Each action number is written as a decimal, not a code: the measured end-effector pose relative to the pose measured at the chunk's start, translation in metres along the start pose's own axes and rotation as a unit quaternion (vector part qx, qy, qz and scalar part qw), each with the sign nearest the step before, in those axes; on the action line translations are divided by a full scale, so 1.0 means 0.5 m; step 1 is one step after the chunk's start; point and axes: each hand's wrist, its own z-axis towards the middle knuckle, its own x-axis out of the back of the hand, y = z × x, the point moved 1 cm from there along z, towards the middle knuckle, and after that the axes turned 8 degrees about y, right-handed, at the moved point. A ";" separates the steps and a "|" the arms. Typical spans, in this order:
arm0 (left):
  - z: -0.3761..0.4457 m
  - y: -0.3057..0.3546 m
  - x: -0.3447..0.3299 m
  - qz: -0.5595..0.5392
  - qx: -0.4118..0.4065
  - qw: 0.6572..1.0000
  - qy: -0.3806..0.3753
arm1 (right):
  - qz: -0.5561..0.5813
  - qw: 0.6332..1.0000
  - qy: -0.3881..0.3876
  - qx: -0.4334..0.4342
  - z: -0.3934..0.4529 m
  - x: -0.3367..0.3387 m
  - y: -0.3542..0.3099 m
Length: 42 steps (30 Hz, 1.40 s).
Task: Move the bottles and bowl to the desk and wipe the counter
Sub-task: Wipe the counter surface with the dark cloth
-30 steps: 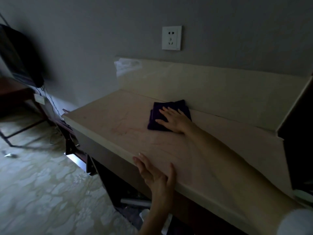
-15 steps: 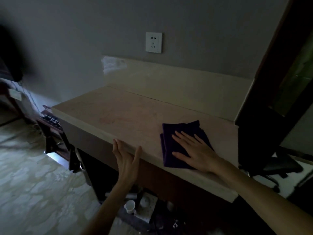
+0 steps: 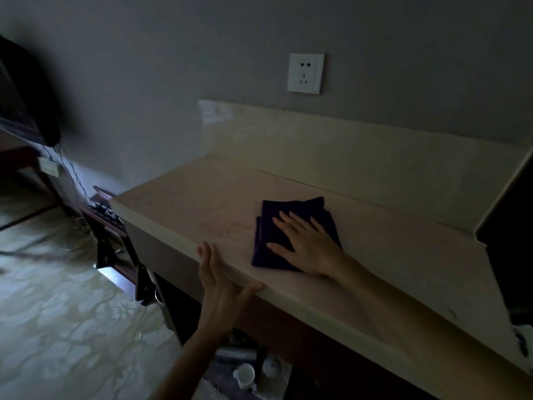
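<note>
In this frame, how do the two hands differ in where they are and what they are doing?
The right hand lies flat, fingers spread, pressing the folded purple cloth on top of the counter; the left hand touches no cloth and rests on the counter's front edge, thumb on top. The right hand sits further in toward the backsplash; the left stays at the near rim. Both are bare, open, and in contact with the counter.

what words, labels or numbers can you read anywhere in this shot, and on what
None can be read.
White wall socket plate: only slot holes, no print visible.
Small pale tag on the dark furniture at left: too blurred to tell.
Folded dark purple cloth and beige stone counter: no markings.
</note>
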 end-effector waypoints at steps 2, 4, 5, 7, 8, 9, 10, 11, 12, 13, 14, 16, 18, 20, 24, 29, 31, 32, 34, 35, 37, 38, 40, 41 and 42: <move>0.004 -0.011 -0.003 -0.005 -0.007 1.000 0.000 | -0.001 1.000 0.000 -0.001 0.099 -0.027 -0.046; 0.003 -0.023 -0.008 -0.010 -0.044 0.999 0.020 | 0.000 1.000 0.003 0.002 0.189 -0.050 -0.094; 0.004 -0.031 -0.012 -0.016 -0.075 0.996 0.042 | 0.001 1.000 0.005 0.005 0.228 -0.059 -0.115; 0.008 -0.042 -0.007 -0.003 -0.118 0.990 0.076 | 0.001 1.000 0.000 0.011 0.278 -0.067 -0.140; 0.010 -0.050 0.001 0.020 -0.136 0.987 0.079 | -0.001 1.000 -0.001 0.012 0.289 -0.070 -0.145; 0.012 -0.062 0.013 0.051 -0.158 0.984 0.070 | -0.002 1.000 -0.001 0.011 0.291 -0.072 -0.146; 0.013 -0.074 0.028 0.085 -0.184 0.978 0.053 | -0.002 1.000 -0.001 0.009 0.285 -0.074 -0.143; 0.017 -0.086 0.045 0.114 -0.213 0.970 0.037 | -0.003 1.000 0.002 0.006 0.275 -0.075 -0.140; 0.026 -0.095 0.063 0.131 -0.238 0.962 0.026 | -0.002 1.000 0.005 0.005 0.264 -0.072 -0.138; 0.037 -0.099 0.080 0.137 -0.252 0.958 0.019 | -0.001 1.000 0.002 0.007 0.250 -0.066 -0.136; 0.049 -0.104 0.096 0.137 -0.253 0.958 0.013 | 0.001 1.000 -0.004 0.009 0.232 -0.060 -0.134; 0.080 -0.116 0.122 0.134 -0.227 0.965 0.012 | 0.003 1.000 -0.004 0.012 0.183 -0.047 -0.125; 0.120 -0.135 0.143 0.147 -0.202 0.968 0.025 | 0.004 1.000 -0.004 0.019 0.118 -0.031 -0.105; 0.161 -0.161 0.158 0.170 -0.193 0.965 0.043 | -0.002 1.000 -0.003 0.025 0.045 -0.015 -0.082; 0.206 -0.180 0.178 0.189 -0.169 0.966 0.055 | -0.024 0.999 -0.014 0.025 -0.058 0.012 -0.067; 0.215 -0.183 0.173 0.231 -0.205 0.949 0.069 | -0.032 0.999 -0.012 0.040 -0.035 0.010 -0.085; 0.217 -0.185 0.171 0.240 -0.216 0.943 0.080 | -0.017 0.998 -0.011 0.057 0.006 0.000 -0.101; 0.219 -0.184 0.171 0.243 -0.222 0.941 0.085 | -0.008 0.998 -0.012 0.066 0.038 -0.007 -0.112; 0.219 -0.177 0.170 0.246 -0.231 0.937 0.093 | 0.008 0.997 -0.014 0.080 0.122 -0.025 -0.138; 0.219 -0.177 0.169 0.250 -0.236 0.934 0.100 | 0.014 0.996 -0.019 0.083 0.174 -0.037 -0.156; 0.218 -0.188 0.164 0.245 -0.236 0.935 0.101 | 0.016 0.997 -0.024 0.075 0.284 -0.066 -0.199; 0.218 -0.196 0.161 0.229 -0.222 0.943 0.098 | 0.013 0.998 -0.021 0.066 0.337 -0.081 -0.224; 0.222 -0.212 0.155 0.197 -0.206 0.953 0.103 | 0.010 0.998 -0.016 0.054 0.429 -0.106 -0.279; 0.223 -0.219 0.150 0.188 -0.212 0.953 0.109 | 0.012 0.998 -0.016 0.053 0.464 -0.114 -0.302; 0.223 -0.221 0.149 0.182 -0.220 0.952 0.112 | 0.013 0.998 -0.017 0.053 0.491 -0.121 -0.319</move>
